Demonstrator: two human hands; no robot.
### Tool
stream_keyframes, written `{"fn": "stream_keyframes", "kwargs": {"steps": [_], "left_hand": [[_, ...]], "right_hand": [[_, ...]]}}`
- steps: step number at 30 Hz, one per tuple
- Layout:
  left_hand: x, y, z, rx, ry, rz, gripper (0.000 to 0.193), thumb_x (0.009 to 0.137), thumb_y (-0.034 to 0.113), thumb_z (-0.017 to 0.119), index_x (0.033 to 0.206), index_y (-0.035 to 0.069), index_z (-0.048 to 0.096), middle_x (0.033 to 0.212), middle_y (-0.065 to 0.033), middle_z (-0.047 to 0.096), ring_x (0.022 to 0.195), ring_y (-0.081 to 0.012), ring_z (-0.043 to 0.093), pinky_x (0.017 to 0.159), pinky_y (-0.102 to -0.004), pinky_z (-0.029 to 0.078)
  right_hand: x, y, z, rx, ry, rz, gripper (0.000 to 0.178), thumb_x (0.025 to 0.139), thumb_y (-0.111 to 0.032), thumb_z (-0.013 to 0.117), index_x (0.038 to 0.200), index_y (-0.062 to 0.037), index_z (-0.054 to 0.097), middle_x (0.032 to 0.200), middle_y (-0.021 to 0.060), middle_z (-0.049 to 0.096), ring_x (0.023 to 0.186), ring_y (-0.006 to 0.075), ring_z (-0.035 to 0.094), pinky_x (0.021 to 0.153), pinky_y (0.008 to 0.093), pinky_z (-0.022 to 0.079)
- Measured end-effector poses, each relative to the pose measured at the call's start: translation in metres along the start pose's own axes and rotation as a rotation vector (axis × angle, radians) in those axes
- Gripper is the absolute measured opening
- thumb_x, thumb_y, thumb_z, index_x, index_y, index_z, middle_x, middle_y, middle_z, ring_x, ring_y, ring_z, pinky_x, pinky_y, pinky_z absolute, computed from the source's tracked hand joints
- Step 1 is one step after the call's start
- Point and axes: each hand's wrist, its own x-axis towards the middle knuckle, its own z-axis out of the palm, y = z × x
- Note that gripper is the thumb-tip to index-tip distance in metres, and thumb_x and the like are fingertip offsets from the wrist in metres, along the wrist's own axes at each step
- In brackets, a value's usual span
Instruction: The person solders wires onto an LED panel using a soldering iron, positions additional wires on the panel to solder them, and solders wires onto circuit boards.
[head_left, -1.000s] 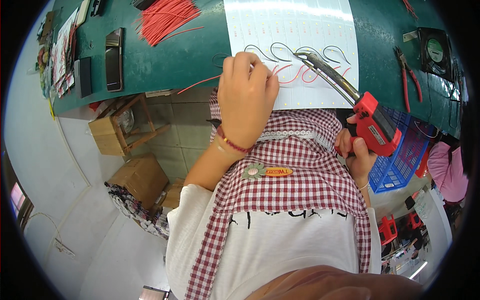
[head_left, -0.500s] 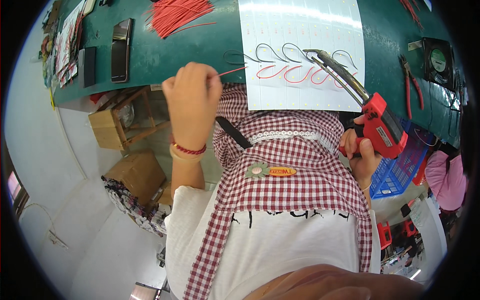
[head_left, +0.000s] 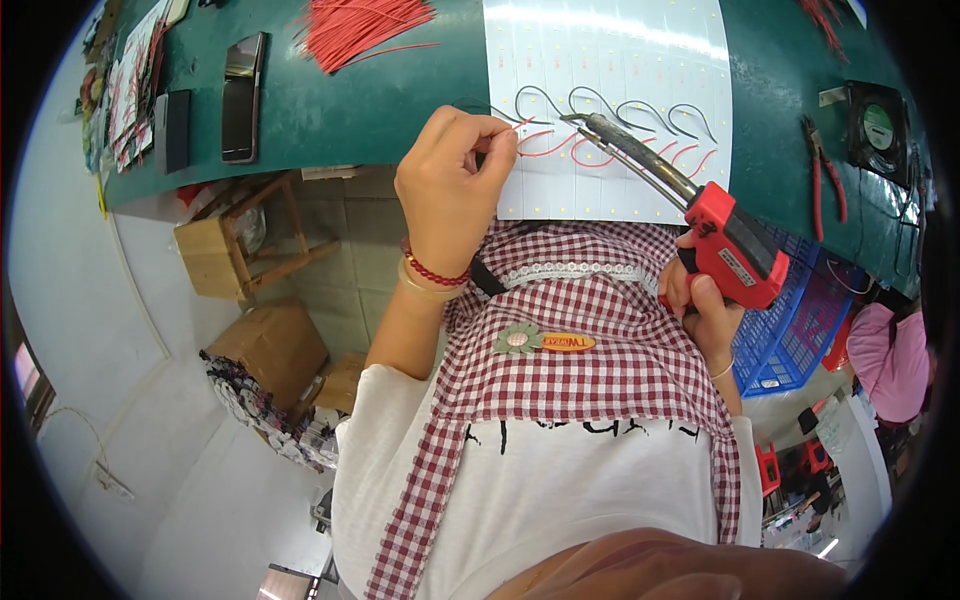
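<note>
Because its metal end is presumably hot, the soldering gun (head_left: pixel 738 252) is held by its red body in the right hand (head_left: pixel 706 305), with the fingers wrapped round the grip and the long nozzle aimed leftward over the white sheet (head_left: pixel 600 200). At the left hand (head_left: pixel 455 165), thumb and forefinger are pressed together on what appears to be a red wire (head_left: pixel 523 123), whose end is seen at the fingertips, over the sheet's left part; such a pinch is likely used since so thin a thing is best steadied close to its end. Whether the sheet is touched by the hand or the gun's tip cannot be told. Black wires (head_left: pixel 590 92) are curled in an upper row and red wires (head_left: pixel 590 162) in a lower one, apparently sorted by colour. On the green table (head_left: pixel 340 125), a pile of loose wires (head_left: pixel 365 30) is set beyond the left hand, probably for easy reach, while the pliers (head_left: pixel 818 180) are laid right of the sheet, perhaps to avoid crowding it.
</note>
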Motion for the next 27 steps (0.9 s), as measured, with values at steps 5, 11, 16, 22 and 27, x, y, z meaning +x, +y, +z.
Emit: {"fn": "stream_keyframes", "kwargs": {"steps": [5, 11, 16, 22, 27], "left_hand": [[-0.008, -0.006, 0.009, 0.283, 0.069, 0.146, 0.008, 0.072, -0.001, 0.069, 0.076, 0.004, 0.064, 0.072, -0.0031, 0.055, 0.058, -0.0120, 0.054, 0.052, -0.0249, 0.044], [-0.007, -0.004, 0.010, 0.354, 0.062, 0.130, 0.013, 0.069, 0.003, 0.068, 0.071, 0.009, 0.057, 0.079, -0.0010, 0.054, 0.065, -0.0171, 0.057, 0.049, -0.0304, 0.044], [-0.007, -0.003, 0.012, 0.379, 0.088, 0.146, 0.012, 0.069, 0.003, 0.068, 0.071, 0.009, 0.057, 0.080, -0.0016, 0.054, 0.065, -0.0181, 0.057, 0.049, -0.0309, 0.044], [-0.007, -0.002, 0.014, 0.400, 0.111, 0.151, 0.009, 0.071, 0.001, 0.066, 0.073, 0.005, 0.059, 0.080, -0.0029, 0.056, 0.059, -0.0172, 0.058, 0.053, -0.0289, 0.046], [-0.006, -0.002, 0.014, 0.394, 0.095, 0.153, 0.009, 0.070, 0.002, 0.066, 0.073, 0.005, 0.059, 0.080, -0.0029, 0.055, 0.061, -0.0184, 0.059, 0.054, -0.0301, 0.046]], "right_hand": [[0.001, 0.001, 0.001, -0.053, -0.036, 0.059, 0.048, 0.091, -0.028, 0.058, 0.119, 0.0078, 0.045, 0.059, 0.0027, 0.045, 0.047, 0.0112, 0.043, 0.060, 0.0298, 0.044], [0.003, 0.005, 0.001, -0.130, -0.044, 0.146, 0.045, 0.092, -0.024, 0.057, 0.120, 0.0087, 0.046, 0.060, 0.0026, 0.047, 0.049, 0.0109, 0.043, 0.063, 0.0301, 0.044], [0.001, 0.011, 0.000, -0.212, -0.048, 0.134, 0.038, 0.093, -0.020, 0.056, 0.116, 0.0087, 0.047, 0.061, 0.0033, 0.047, 0.050, 0.0110, 0.044, 0.063, 0.0309, 0.045], [-0.003, 0.015, -0.003, -0.251, -0.073, 0.094, 0.035, 0.093, -0.019, 0.055, 0.114, 0.0084, 0.048, 0.059, 0.0036, 0.046, 0.050, 0.0114, 0.044, 0.063, 0.0317, 0.045], [0.001, 0.006, 0.005, -0.178, -0.057, 0.099, 0.034, 0.093, -0.019, 0.055, 0.111, 0.0077, 0.048, 0.059, 0.0038, 0.047, 0.050, 0.0119, 0.045, 0.063, 0.0321, 0.045]]}}
